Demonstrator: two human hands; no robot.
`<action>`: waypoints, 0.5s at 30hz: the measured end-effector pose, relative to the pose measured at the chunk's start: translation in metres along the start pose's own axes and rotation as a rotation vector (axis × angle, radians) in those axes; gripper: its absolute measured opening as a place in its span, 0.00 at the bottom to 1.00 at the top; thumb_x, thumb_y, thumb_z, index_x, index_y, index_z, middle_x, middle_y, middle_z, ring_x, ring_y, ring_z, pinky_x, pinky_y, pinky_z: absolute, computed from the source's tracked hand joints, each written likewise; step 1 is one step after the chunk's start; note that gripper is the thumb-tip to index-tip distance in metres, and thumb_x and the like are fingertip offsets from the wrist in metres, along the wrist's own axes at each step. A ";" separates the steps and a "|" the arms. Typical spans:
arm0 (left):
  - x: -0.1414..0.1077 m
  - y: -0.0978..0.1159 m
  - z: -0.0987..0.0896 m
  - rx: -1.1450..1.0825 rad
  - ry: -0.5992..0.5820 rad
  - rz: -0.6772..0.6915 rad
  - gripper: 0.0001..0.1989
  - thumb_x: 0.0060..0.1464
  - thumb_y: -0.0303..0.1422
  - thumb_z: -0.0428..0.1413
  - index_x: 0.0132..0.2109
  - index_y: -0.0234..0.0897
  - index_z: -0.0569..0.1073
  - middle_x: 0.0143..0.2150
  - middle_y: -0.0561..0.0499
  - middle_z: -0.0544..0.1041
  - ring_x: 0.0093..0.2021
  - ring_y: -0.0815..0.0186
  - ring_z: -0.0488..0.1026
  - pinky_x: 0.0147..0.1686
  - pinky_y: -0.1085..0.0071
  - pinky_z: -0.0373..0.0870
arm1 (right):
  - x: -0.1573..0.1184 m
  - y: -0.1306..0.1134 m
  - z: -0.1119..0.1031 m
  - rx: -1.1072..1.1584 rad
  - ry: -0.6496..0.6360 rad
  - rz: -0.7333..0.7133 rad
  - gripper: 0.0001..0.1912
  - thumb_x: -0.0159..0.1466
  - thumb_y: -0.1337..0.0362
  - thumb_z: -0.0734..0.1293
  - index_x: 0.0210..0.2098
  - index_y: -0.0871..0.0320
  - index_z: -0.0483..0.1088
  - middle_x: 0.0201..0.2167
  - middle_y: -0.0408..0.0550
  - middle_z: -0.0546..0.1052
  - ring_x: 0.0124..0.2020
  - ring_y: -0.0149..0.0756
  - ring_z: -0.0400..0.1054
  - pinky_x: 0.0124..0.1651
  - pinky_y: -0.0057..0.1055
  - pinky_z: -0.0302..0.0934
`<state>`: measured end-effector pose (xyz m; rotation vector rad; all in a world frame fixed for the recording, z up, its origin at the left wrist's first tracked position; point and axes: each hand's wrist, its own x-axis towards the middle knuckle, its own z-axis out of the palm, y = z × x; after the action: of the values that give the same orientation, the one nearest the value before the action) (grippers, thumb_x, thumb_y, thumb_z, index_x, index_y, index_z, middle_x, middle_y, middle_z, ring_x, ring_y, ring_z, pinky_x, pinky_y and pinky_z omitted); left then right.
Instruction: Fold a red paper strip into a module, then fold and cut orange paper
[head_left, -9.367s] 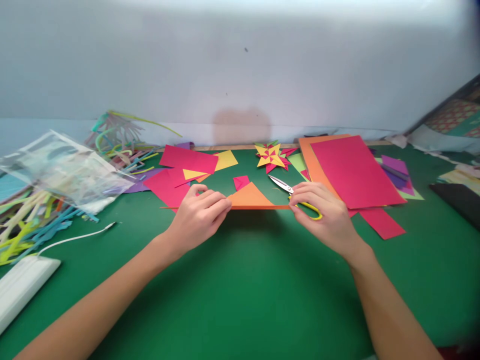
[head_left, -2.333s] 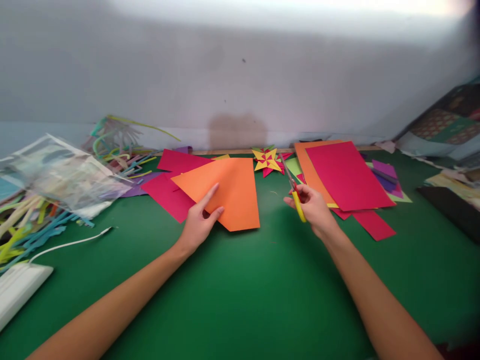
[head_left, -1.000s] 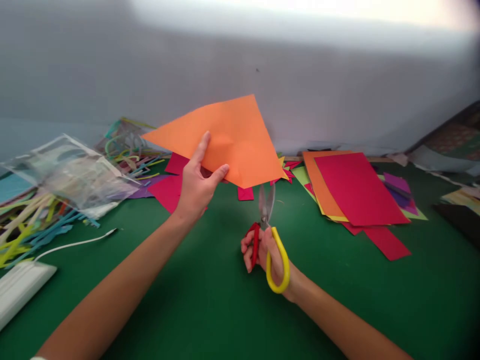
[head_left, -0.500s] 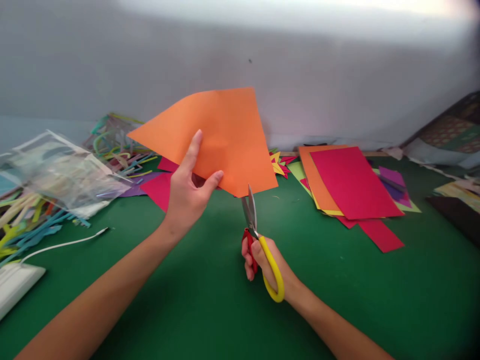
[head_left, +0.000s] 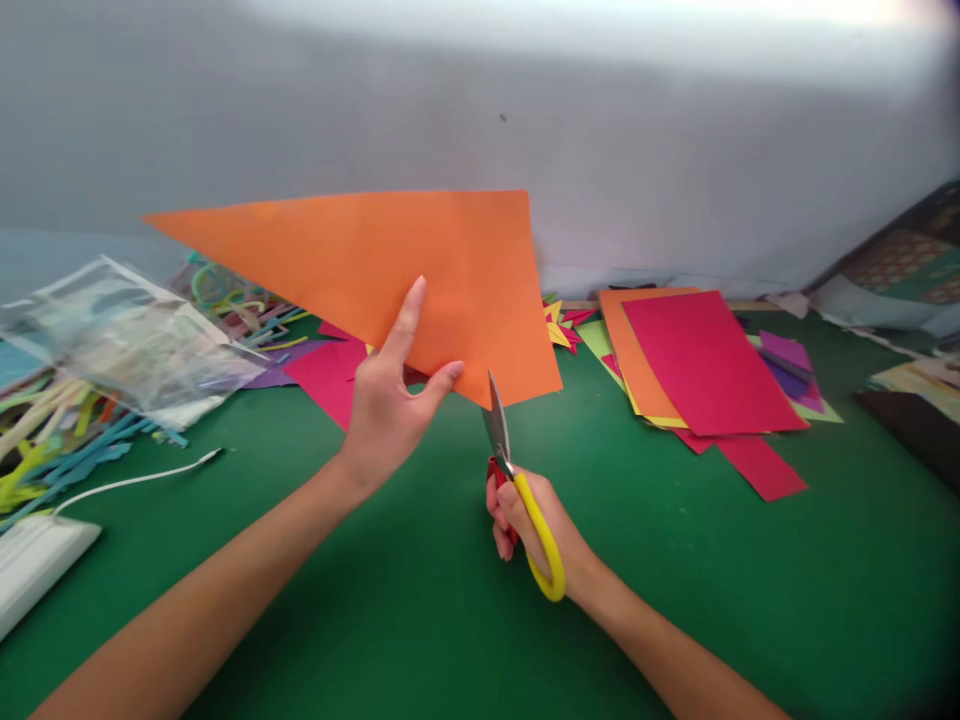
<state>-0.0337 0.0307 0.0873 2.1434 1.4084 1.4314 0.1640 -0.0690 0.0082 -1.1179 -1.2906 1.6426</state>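
Observation:
A large orange sheet of paper (head_left: 480, 270) is held up over the back of the green table, its long pointed corner reaching far left. My left hand (head_left: 394, 400) grips the sheet by its lower edge, index finger and thumb on the near face; the other fingers are hidden behind it. In my right hand (head_left: 532, 520) are scissors (head_left: 541, 545) with one yellow and one red handle. Their blades point up, slightly apart, at the sheet's lower edge, one blade tip in front of the paper.
Red and orange sheets (head_left: 705, 360) lie stacked at the right, beside purple pieces (head_left: 787, 365). Folded stars (head_left: 559, 325) sit at the back. On the left are a clear plastic bag (head_left: 135, 330), coloured strips (head_left: 67, 430), a white power strip (head_left: 45, 560) and its cable.
The orange sheet has spread and shifted, its pointed corner farther left and higher. My left hand has moved slightly right and down. The scissor blades have closed somewhat at the paper's edge.

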 end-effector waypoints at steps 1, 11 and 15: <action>0.000 0.000 0.000 -0.008 -0.003 -0.002 0.42 0.64 0.51 0.59 0.77 0.55 0.50 0.76 0.50 0.62 0.66 0.49 0.72 0.62 0.50 0.75 | 0.000 0.000 0.000 -0.005 0.000 0.002 0.30 0.67 0.33 0.63 0.34 0.56 0.63 0.20 0.35 0.63 0.15 0.26 0.61 0.19 0.24 0.55; -0.003 0.001 0.004 -0.046 -0.002 -0.077 0.43 0.63 0.49 0.61 0.77 0.55 0.50 0.77 0.45 0.59 0.38 0.62 0.82 0.38 0.62 0.84 | -0.001 -0.001 0.000 -0.024 0.007 0.018 0.30 0.67 0.33 0.63 0.33 0.55 0.62 0.19 0.35 0.63 0.15 0.26 0.61 0.19 0.24 0.54; -0.004 0.002 0.005 -0.050 -0.002 -0.083 0.43 0.63 0.47 0.61 0.77 0.56 0.49 0.77 0.44 0.60 0.39 0.61 0.81 0.39 0.61 0.84 | -0.001 -0.001 0.000 -0.028 0.009 0.021 0.30 0.66 0.32 0.63 0.33 0.55 0.62 0.19 0.35 0.63 0.15 0.27 0.61 0.19 0.24 0.54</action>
<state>-0.0291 0.0278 0.0837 2.0308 1.4276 1.4187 0.1645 -0.0700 0.0096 -1.1579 -1.3039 1.6373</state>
